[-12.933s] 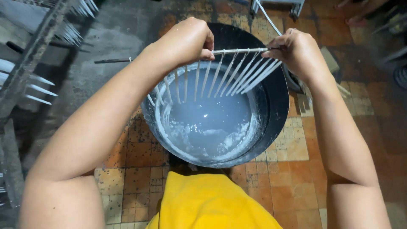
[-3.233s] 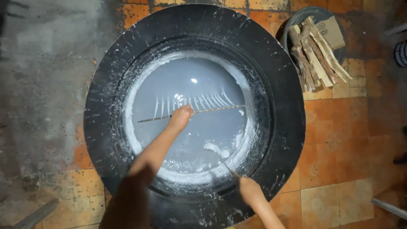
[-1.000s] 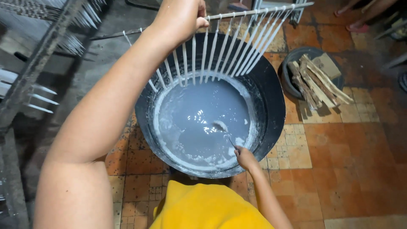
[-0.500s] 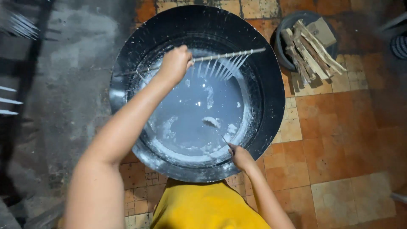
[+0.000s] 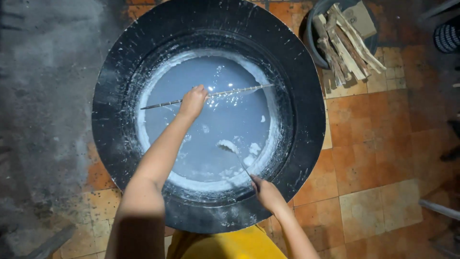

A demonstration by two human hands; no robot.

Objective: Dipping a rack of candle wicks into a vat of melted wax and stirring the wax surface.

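The left hand [image 5: 193,100] is closed around a thin rod [image 5: 211,94], held level just over the pale liquid [image 5: 211,120] in the big black basin [image 5: 306,120]; dipping appears in hand. The right hand [image 5: 266,193], at the basin's near rim, is gripped on a thin stirrer [image 5: 235,156] reaching into the liquid. Next, the rod likely needs a steady, level lift. Wood scraps [image 5: 345,41] are seen beyond the basin's far right.

Dim overhead light – dark corners, glare on the liquid [image 5: 211,124].

liquid [image 5: 225,120] in the basin [image 5: 306,120], rod [image 5: 235,91] across it in the left hand [image 5: 193,100], stirrer [image 5: 235,156] ahead of the right hand [image 5: 266,192], bucket of sticks [image 5: 347,38] far right beyond both hands
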